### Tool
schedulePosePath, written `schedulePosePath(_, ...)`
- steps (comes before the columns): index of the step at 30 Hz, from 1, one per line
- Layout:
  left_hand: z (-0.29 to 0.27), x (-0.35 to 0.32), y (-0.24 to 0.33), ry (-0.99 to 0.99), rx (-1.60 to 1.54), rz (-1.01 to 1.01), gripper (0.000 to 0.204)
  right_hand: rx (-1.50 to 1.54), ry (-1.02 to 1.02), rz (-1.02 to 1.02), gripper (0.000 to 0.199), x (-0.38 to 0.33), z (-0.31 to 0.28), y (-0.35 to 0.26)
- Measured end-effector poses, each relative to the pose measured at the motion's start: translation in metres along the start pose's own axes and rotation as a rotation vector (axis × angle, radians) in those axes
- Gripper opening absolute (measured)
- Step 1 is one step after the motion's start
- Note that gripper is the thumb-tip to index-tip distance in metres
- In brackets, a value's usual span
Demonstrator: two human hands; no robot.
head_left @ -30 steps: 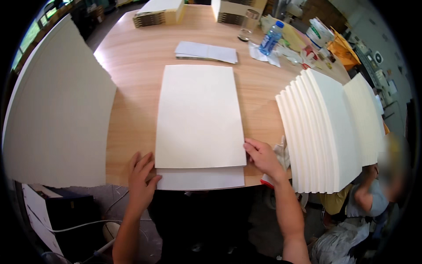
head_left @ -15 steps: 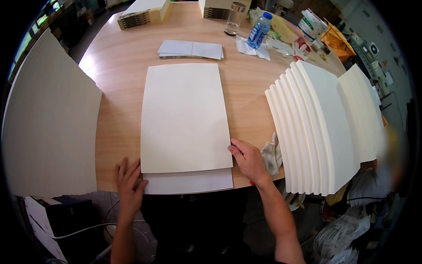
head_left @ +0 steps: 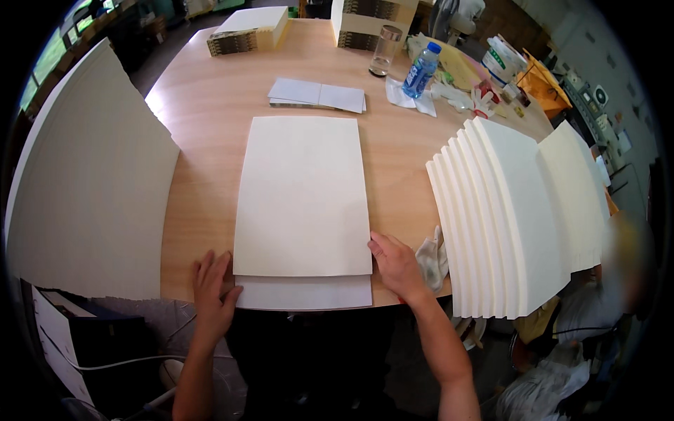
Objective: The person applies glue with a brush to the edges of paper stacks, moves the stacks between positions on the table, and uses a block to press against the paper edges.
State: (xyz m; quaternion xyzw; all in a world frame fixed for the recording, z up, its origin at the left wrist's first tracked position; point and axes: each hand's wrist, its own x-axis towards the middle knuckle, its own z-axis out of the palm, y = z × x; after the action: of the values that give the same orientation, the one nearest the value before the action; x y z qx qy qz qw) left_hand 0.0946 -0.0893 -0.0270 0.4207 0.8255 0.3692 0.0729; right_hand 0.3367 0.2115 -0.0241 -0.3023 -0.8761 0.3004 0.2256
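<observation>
A large cream-white paper sheet (head_left: 305, 196) lies flat in front of me, over a whiter sheet (head_left: 305, 292) whose strip shows along the near edge. My left hand (head_left: 213, 291) rests at the near left corner with its fingers spread, the thumb touching the white strip. At the right side edge, my right hand (head_left: 397, 263) has curled fingers, with thumb and forefinger closed at the border of the cream sheet. How far those fingers reach under the edge is hidden.
A tall paper stack (head_left: 91, 189) rises at left; staggered cream stacks (head_left: 502, 217) stand at right beside a white glove (head_left: 432, 259). Farther back are small white cards (head_left: 319, 92), a blue-capped bottle (head_left: 420, 70), a glass jar (head_left: 385, 52) and bound blocks (head_left: 249, 31) on the wooden table (head_left: 200, 175).
The whole view has shifted slightly, so the things on the table sit lower and farther right. Both hands keep about the same places at the sheet's edges.
</observation>
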Motion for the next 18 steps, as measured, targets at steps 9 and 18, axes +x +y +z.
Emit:
schedulePosePath(9, -0.002, -0.004, -0.007, -0.038, 0.143, 0.124, 0.051, -0.214, -0.08, 0.091, 0.025, -0.027, -0.013, -0.038)
schedulePosePath(18, -0.005, 0.003, 0.004, 0.028, -0.014, 0.088, 0.051, 0.081, 0.096, 0.197, 0.018, -0.043, -0.013, -0.014)
